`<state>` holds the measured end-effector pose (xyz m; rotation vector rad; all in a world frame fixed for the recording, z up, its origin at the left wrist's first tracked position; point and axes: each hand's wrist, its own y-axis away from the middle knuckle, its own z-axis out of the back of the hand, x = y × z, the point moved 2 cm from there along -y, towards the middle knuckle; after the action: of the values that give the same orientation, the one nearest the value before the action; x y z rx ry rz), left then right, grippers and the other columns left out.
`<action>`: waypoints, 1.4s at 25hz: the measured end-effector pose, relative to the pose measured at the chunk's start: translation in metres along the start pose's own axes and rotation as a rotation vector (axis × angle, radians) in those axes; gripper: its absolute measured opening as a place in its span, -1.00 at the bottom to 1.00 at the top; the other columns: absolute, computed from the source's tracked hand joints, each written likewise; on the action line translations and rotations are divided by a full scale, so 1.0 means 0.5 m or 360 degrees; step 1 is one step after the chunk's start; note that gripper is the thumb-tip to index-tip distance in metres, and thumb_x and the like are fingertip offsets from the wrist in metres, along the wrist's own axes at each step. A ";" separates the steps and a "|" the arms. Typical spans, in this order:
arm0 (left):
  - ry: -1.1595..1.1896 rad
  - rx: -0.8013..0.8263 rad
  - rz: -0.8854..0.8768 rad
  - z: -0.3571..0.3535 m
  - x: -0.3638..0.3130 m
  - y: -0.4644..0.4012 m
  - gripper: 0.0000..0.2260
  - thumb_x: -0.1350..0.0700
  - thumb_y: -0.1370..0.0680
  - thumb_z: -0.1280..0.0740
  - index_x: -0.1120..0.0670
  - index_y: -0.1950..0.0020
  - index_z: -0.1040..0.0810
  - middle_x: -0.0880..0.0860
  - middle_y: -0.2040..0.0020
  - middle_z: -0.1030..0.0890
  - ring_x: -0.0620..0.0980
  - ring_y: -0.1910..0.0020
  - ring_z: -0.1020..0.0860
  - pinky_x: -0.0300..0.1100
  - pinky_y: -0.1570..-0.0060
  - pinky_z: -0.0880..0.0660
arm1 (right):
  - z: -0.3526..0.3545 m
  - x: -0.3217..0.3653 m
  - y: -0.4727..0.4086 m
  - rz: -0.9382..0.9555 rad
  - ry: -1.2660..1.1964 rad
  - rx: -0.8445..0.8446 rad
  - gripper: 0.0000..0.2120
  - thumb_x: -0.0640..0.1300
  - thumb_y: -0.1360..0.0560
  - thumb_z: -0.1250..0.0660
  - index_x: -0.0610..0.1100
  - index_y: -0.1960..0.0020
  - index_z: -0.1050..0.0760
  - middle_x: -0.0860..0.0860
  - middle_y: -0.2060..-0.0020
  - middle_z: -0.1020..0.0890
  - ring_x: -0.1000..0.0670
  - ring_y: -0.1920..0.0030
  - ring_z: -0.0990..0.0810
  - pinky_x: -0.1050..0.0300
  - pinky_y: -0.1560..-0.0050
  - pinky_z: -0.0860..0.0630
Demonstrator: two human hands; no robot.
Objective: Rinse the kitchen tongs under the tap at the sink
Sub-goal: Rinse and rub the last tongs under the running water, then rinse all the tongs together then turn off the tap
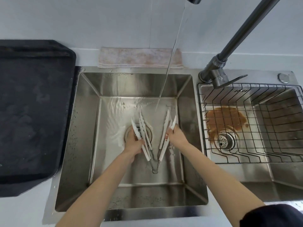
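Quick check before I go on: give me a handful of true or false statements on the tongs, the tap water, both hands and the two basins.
1. Water is running from the tap into the left basin. True.
2. The tongs are spread open in a V, hinge end toward the person. True.
3. Only the left hand holds the tongs. False: the right hand has a grip on the other arm too.
4. The wire basket sits in the left basin. False: it sits in the right basin.
5. The stream lands squarely on the hinge. False: it falls near the far end, between the arm tips.
6. A folded cloth lies behind the left basin. True.
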<state>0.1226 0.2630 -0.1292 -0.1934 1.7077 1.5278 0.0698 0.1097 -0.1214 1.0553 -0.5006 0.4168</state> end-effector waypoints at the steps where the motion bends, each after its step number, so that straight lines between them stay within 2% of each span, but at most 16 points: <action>1: -0.0031 -0.0021 0.0012 -0.003 0.012 -0.001 -0.56 0.34 -0.51 -0.23 -0.10 -0.26 -0.34 0.07 -0.05 -0.56 0.11 -0.09 -0.54 0.04 -0.05 -0.54 | -0.010 -0.012 -0.004 -0.0025 0.0009 0.0004 -0.56 -0.16 -0.61 -0.01 -0.28 -0.45 -0.09 -0.26 -0.23 -0.50 -0.08 -0.01 -0.55 0.15 0.11 -0.45; 3: -0.0109 -0.0071 0.0029 -0.006 0.035 -0.002 -0.50 0.31 -0.52 -0.24 -0.10 -0.37 -0.26 0.07 -0.07 -0.57 0.12 -0.13 -0.53 0.08 -0.17 -0.49 | -0.024 -0.035 -0.008 -0.0083 0.0035 0.0009 -0.54 -0.15 -0.61 0.00 -0.25 -0.47 -0.05 -0.27 -0.23 -0.50 -0.17 -0.16 -0.53 0.08 -0.04 -0.44; 7: -0.0315 -0.0172 0.0036 -0.016 0.070 -0.004 -0.44 0.30 -0.52 -0.21 -0.04 -0.46 -0.18 0.12 -0.23 -0.54 0.12 -0.19 -0.51 0.02 -0.25 -0.44 | -0.045 -0.068 -0.009 -0.0201 0.0077 -0.0024 -0.50 -0.14 -0.61 0.00 -0.22 -0.50 0.04 -0.23 -0.34 -0.41 -0.19 -0.31 -0.42 0.00 -0.29 -0.37; 11: -0.0355 -0.0206 0.0054 -0.039 0.081 -0.013 -0.45 0.30 -0.51 -0.19 -0.01 -0.47 -0.18 0.14 -0.23 -0.55 0.13 -0.20 -0.51 -0.08 -0.23 -0.41 | -0.053 -0.076 -0.008 -0.0164 0.0185 -0.0217 -0.53 -0.16 -0.61 0.00 -0.26 -0.48 -0.01 -0.24 -0.38 -0.34 -0.22 -0.35 -0.36 0.03 -0.27 -0.33; 13: -0.0328 -0.0235 0.0071 -0.045 0.083 -0.015 -0.44 0.33 -0.51 -0.15 -0.03 -0.46 -0.19 0.13 -0.25 -0.54 0.11 -0.21 -0.50 -0.10 -0.24 -0.40 | -0.058 -0.084 -0.016 -0.0193 0.0183 -0.0221 -0.53 -0.17 -0.61 0.00 -0.25 -0.48 -0.02 -0.24 -0.39 -0.32 -0.23 -0.35 -0.36 0.02 -0.28 -0.33; 17: -0.0485 -0.0271 -0.0031 -0.045 0.083 -0.028 -0.45 0.32 -0.52 -0.15 -0.01 -0.48 -0.16 0.15 -0.32 -0.47 0.15 -0.27 -0.45 -0.06 -0.32 -0.35 | -0.068 -0.100 -0.028 -0.0143 0.0297 -0.0195 -0.57 -0.10 -0.61 -0.01 -0.24 -0.44 -0.17 -0.25 -0.39 -0.29 -0.21 -0.32 -0.37 0.03 -0.27 -0.32; 20: -0.0586 -0.0262 -0.0018 -0.036 0.077 -0.052 -0.53 0.20 -0.56 -0.16 0.02 -0.46 -0.21 0.24 -0.29 -0.46 0.20 -0.23 -0.46 0.02 -0.30 -0.36 | -0.066 -0.107 -0.029 -0.0107 0.0281 -0.0228 -0.54 -0.04 -0.60 -0.06 -0.16 -0.46 -0.15 -0.20 -0.40 -0.28 -0.20 -0.33 -0.37 -0.01 -0.30 -0.32; 23: -0.0656 -0.0253 -0.0032 -0.030 0.072 -0.060 -0.53 0.12 -0.55 -0.21 0.07 -0.45 -0.22 0.23 -0.29 -0.45 0.17 -0.32 -0.35 0.00 -0.33 -0.31 | -0.063 -0.110 -0.032 -0.0114 0.0304 -0.0311 -0.46 0.05 -0.55 -0.16 -0.18 -0.43 -0.16 -0.19 -0.35 -0.32 -0.21 -0.26 -0.43 -0.05 -0.21 -0.40; 25: -0.0822 -0.0243 -0.0048 -0.033 0.066 -0.062 -0.50 0.06 -0.53 -0.25 0.12 -0.44 -0.22 0.22 -0.33 -0.40 0.17 -0.36 -0.29 -0.01 -0.31 -0.28 | -0.064 -0.105 -0.038 -0.0144 0.0458 -0.0319 -0.38 0.15 -0.48 -0.23 -0.21 -0.36 -0.19 -0.18 -0.31 -0.36 -0.21 -0.22 -0.45 -0.03 -0.07 -0.43; 28: -0.1063 -0.0229 -0.0003 -0.038 0.063 -0.070 -0.39 -0.07 -0.49 -0.28 0.17 -0.43 -0.18 0.21 -0.37 -0.34 0.17 -0.36 -0.31 0.00 -0.24 -0.34 | -0.073 -0.097 -0.046 -0.0136 0.0726 -0.0315 -0.30 0.21 -0.40 -0.30 -0.23 -0.30 -0.18 -0.19 -0.25 -0.39 -0.23 -0.16 -0.50 0.02 0.09 -0.40; 32: -0.1243 -0.0239 0.0044 -0.048 0.059 -0.086 -0.32 -0.14 -0.47 -0.29 0.25 -0.40 -0.15 0.22 -0.35 -0.33 0.17 -0.31 -0.37 0.01 -0.16 -0.40 | -0.083 -0.084 -0.058 -0.0096 0.0823 -0.0307 -0.38 0.08 -0.45 -0.31 -0.27 -0.29 -0.16 -0.22 -0.25 -0.37 -0.24 -0.11 -0.53 0.05 0.16 -0.38; 35: -0.1302 -0.0324 -0.0006 -0.061 0.060 -0.088 -0.42 -0.04 -0.49 -0.28 0.29 -0.35 -0.20 0.24 -0.32 -0.35 0.18 -0.28 -0.38 0.00 -0.16 -0.39 | -0.087 -0.075 -0.057 -0.0042 0.0808 -0.0282 -0.50 -0.05 -0.46 -0.30 -0.28 -0.24 -0.19 -0.24 -0.23 -0.38 -0.24 -0.03 -0.55 0.04 0.20 -0.41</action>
<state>0.1153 0.2365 -0.1839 0.2951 0.9053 1.4850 0.0632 0.1331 -0.1811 0.7466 -0.0675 0.5838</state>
